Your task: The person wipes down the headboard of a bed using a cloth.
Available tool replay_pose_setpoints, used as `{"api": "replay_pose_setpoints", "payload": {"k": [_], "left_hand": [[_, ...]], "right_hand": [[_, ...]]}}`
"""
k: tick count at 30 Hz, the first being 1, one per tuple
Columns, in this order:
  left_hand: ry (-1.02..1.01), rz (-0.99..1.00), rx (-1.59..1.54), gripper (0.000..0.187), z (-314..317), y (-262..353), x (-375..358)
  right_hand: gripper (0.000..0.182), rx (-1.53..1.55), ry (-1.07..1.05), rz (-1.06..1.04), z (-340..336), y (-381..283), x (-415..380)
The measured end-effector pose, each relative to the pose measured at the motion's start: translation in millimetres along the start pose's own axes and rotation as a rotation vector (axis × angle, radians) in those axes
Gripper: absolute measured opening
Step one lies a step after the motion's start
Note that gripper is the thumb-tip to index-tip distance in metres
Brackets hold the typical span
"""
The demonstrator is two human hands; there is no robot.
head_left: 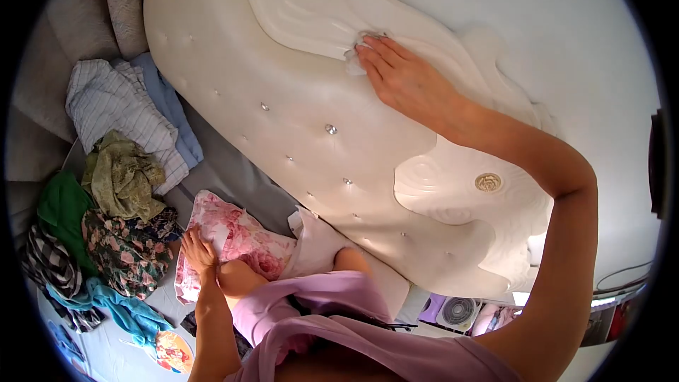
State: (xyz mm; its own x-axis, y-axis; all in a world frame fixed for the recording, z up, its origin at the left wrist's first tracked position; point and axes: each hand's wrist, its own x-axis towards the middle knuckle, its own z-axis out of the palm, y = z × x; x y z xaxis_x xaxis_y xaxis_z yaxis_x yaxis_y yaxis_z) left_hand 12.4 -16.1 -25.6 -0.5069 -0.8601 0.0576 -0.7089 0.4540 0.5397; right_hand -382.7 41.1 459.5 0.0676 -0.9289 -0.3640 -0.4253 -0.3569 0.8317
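Right fingers (387, 49) closed over white cloth (352, 63) against headboard (304, 81), elbow (576, 182) bent, left fingers (192, 241) slightly spread, resting on floral pillow (247, 237).

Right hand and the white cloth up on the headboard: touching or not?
Touching. The head view shows the right hand with its fingers laid over the white cloth, whose edge pokes out from under them against the headboard.

Lettering, labels, numbers — none legible
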Motion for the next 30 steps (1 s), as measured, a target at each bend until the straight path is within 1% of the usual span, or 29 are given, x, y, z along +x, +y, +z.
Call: {"api": "replay_pose_setpoints", "payload": {"k": [10, 11, 13, 17, 20, 23, 24, 25, 26, 27, 28, 29, 30], "left_hand": [[0.05, 0.029, 0.004, 0.043, 7, -7, -1], [0.05, 0.033, 0.017, 0.043, 7, -10, -1], [0.048, 0.034, 0.022, 0.043, 4, -5, -2], [0.068, 0.071, 0.044, 0.041, 11, -14, -2], [0.064, 0.078, 0.013, 0.04, 12, -15, -1], [0.015, 0.088, -0.038, 0.04, 2, -15, 0], [0.031, 0.106, -0.111, 0.037, 4, -24, 0], [0.039, 0.108, -0.094, 0.034, -5, -26, -4], [0.049, 0.114, -0.08, 0.032, -13, -29, -6], [0.058, 0.127, -0.075, 0.032, -23, -30, -7], [0.064, 0.125, -0.132, 0.031, -34, -32, -11], [0.066, 0.123, -0.19, 0.03, -44, -33, -16], [0.066, 0.134, -0.183, 0.03, -55, -32, -20]], "right_hand": [[0.045, -0.077, -0.018, 0.175, 0, -30, -71], [0.045, -0.069, -0.022, 0.178, 0, -33, -79], [0.045, -0.203, 0.004, 0.155, 0, -34, -96], [0.047, -0.197, -0.003, 0.197, 2, -48, -127], [0.047, -0.193, -0.05, 0.218, -3, -59, -148], [0.047, -0.133, -0.074, 0.255, -1, -79, -166], [0.043, -0.103, -0.02, 0.267, 6, -83, -171], [0.04, -0.075, 0.036, 0.276, 10, -90, -175], [0.04, -0.071, 0.038, 0.291, 9, -100, -178], [0.04, -0.043, -0.055, 0.271, 9, -109, -179], [0.04, -0.013, -0.148, 0.248, 9, -119, -179], [0.04, -0.011, -0.151, 0.259, 12, -132, -182], [0.037, 0.012, -0.123, 0.232, 16, -146, -183]]}}
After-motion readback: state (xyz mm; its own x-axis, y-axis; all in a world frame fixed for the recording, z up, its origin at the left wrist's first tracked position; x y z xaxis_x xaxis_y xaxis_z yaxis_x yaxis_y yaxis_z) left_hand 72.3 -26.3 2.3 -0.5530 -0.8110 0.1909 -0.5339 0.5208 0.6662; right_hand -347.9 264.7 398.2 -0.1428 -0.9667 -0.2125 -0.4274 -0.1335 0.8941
